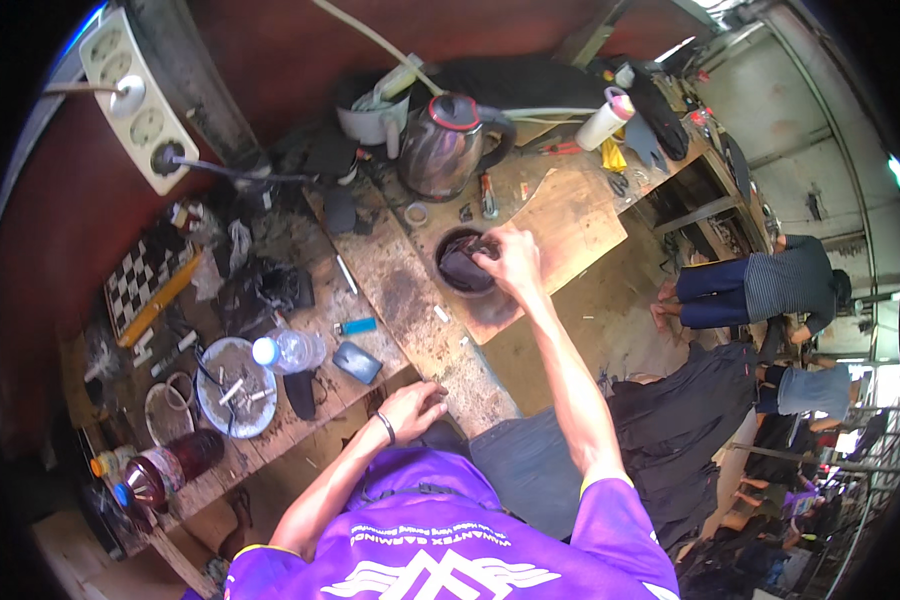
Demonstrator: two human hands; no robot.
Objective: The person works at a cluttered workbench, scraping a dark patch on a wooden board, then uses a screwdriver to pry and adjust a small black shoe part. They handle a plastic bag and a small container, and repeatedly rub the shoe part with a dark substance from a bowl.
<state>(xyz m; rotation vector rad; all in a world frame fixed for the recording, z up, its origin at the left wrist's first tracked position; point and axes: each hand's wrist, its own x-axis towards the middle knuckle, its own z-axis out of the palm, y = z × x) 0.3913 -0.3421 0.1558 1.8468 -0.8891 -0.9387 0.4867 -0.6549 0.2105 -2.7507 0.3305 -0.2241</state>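
My right hand (pixel 510 260) reaches forward over a round dark bowl (pixel 450 275) on the wooden workbench (pixel 410 290) and pinches something small and dark at the bowl's far rim. I cannot tell what the dark thing is. My left hand (pixel 410 408) rests on the bench's near edge with its fingers loosely curled and holds nothing; a band circles its wrist. A wooden board (pixel 575 225) lies just right of the bowl.
A metal kettle (pixel 442 143) stands behind the bowl, with a white bottle (pixel 605 118) to its right. A plastic bottle (pixel 288 350), a blue lighter (pixel 357 326), an ashtray plate (pixel 235 385) and a chessboard (pixel 145 275) lie left. A power strip (pixel 135 95) hangs on the wall. People sit on the right.
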